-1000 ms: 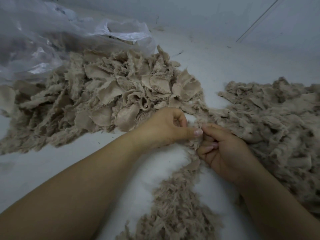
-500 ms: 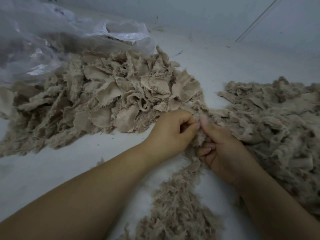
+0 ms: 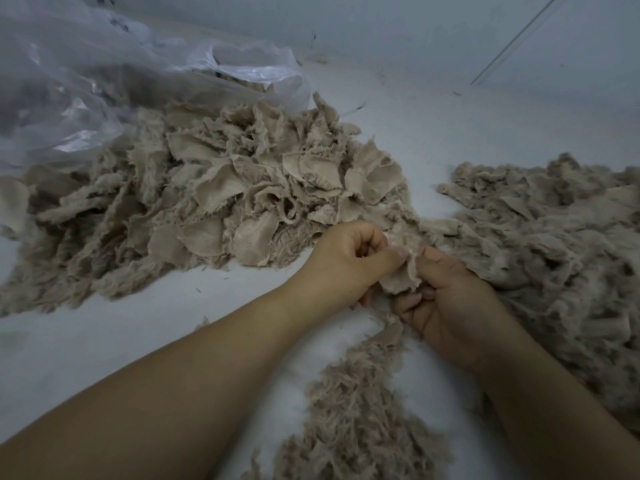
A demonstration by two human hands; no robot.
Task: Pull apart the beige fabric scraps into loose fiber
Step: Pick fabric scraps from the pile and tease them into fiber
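Observation:
A big heap of beige fabric scraps (image 3: 214, 202) lies on the white surface at the left and centre. My left hand (image 3: 346, 261) and my right hand (image 3: 446, 299) meet in the middle, both pinching one small beige scrap (image 3: 403, 280) between thumb and fingers. Below the hands a trail of loose beige fiber (image 3: 360, 410) runs toward me. A second mound of torn, fluffy beige material (image 3: 554, 244) spreads at the right, touching my right hand.
A crumpled clear plastic bag (image 3: 104, 74) sits at the back left, partly over the scrap heap. The white surface (image 3: 121, 334) shows bare at the left of my forearm. A wall with a thin diagonal line rises at the back.
Both hands have shifted slightly toward the scrap heap and now hold a scrap that stands up between the thumbs. The heaps have not moved.

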